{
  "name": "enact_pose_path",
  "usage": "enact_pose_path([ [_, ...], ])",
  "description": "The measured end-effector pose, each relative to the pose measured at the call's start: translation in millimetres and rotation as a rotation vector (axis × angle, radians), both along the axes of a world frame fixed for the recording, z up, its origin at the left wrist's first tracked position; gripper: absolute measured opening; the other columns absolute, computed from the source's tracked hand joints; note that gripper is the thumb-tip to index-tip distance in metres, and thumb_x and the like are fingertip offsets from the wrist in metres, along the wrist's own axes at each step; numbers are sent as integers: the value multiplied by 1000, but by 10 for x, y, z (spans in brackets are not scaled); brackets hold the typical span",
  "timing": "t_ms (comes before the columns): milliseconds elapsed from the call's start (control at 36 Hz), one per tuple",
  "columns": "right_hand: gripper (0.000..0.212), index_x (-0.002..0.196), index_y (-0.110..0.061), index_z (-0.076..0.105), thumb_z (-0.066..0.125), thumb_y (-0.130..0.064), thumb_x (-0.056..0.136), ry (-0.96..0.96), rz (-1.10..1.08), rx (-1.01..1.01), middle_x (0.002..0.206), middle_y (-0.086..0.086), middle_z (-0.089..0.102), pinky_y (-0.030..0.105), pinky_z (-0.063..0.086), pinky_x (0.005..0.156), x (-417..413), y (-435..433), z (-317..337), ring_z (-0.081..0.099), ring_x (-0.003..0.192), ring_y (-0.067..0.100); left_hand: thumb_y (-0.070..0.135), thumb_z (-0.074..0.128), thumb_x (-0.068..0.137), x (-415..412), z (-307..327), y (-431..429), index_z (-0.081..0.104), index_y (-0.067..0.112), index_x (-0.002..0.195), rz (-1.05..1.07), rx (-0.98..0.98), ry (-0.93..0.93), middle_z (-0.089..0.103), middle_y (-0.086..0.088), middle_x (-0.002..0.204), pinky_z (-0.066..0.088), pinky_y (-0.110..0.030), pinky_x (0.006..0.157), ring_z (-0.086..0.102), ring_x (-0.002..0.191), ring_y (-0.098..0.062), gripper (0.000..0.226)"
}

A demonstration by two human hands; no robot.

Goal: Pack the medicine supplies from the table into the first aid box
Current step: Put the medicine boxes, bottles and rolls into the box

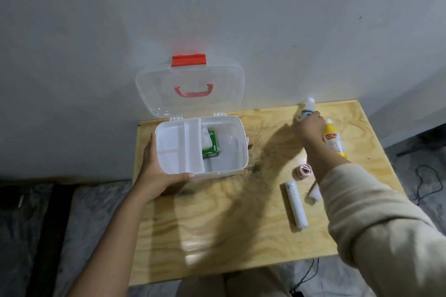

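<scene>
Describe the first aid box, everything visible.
The first aid box is white translucent plastic with rounded corners. It sits on the plywood table, its clear lid open upright against the wall, with a red latch and a pink handle. A divided tray fills its left side; a green carton lies inside. The left hand grips its near-left corner.

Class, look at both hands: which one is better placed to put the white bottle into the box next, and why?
The right hand: it is closed around the white bottle. The left hand is steadying the open first aid box at its near-left corner.
</scene>
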State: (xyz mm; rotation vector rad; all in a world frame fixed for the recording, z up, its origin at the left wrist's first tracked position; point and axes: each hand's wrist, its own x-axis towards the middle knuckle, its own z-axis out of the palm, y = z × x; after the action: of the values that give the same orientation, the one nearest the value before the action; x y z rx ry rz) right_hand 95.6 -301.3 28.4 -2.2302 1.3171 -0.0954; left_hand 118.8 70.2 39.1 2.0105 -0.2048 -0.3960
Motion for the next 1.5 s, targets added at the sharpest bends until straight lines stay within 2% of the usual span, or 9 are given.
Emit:
enact_pose_path([
  [139,40,116,3,44,55,-23,87,-2,-80,64,122,23,53,44,43,92,55,-54,-42,50,113,39,45,91,34,22,-56,24,28,43,139,-12,-10,-27,38,7,142,41,-41,105,41,130,-14,122],
  [250,39,117,4,44,57,-15,86,-24,-86,80,122,23,54,43,45,87,-25,33,56,52,113,40,47,89,33,0,-28,23,25,59,128,-4,-4,-6,37,9,142,40,-41,106,39,129,-13,115],
  [417,36,108,0,51,65,-13,77,-466,-126,263,97,14,60,28,45,60,-328,384,231,58,83,26,48,88,32,-10,-15,14,20,43,141,7,19,28,31,10,143,38,-39,107,35,130,-12,128],
  [583,38,105,-14,49,72,-10,74,-769,68,324,97,0,57,12,46,63,-605,921,469,57,87,13,51,89,32,-1,-33,36,15,35,148,2,25,47,30,4,148,38,-45,111,34,135,-17,139],
  [694,37,99,-15,47,69,3,75,-875,209,435,92,5,54,17,53,70,-610,1218,588,54,83,11,46,89,33,-24,3,12,25,41,138,-9,-17,11,36,5,141,42,-39,104,39,128,-15,123],
  [889,50,114,-13,56,77,-7,69,-525,635,386,107,2,60,27,55,82,-447,1551,664,59,95,17,45,94,32,27,-71,43,24,40,139,-3,-18,26,38,4,140,45,-48,103,41,129,-20,128],
  [1000,50,114,-18,57,78,-14,69,-313,774,208,112,3,66,35,55,82,-354,1649,574,60,98,19,43,93,33,28,-79,31,27,37,138,-7,-30,2,40,4,138,47,-43,100,42,126,-19,124],
  [1194,50,111,-14,56,77,-17,66,-36,883,231,107,7,64,43,54,82,-196,1713,434,58,98,26,33,95,39,23,-58,14,28,33,137,-12,-56,-44,41,6,134,46,-31,92,44,122,-14,118],
  [1500,41,106,-11,60,76,-17,68,-5,896,248,105,10,65,39,51,83,-171,1756,448,57,97,27,22,97,45,5,-29,18,29,31,136,-22,-65,-54,41,7,131,46,-29,89,44,118,-14,114],
])
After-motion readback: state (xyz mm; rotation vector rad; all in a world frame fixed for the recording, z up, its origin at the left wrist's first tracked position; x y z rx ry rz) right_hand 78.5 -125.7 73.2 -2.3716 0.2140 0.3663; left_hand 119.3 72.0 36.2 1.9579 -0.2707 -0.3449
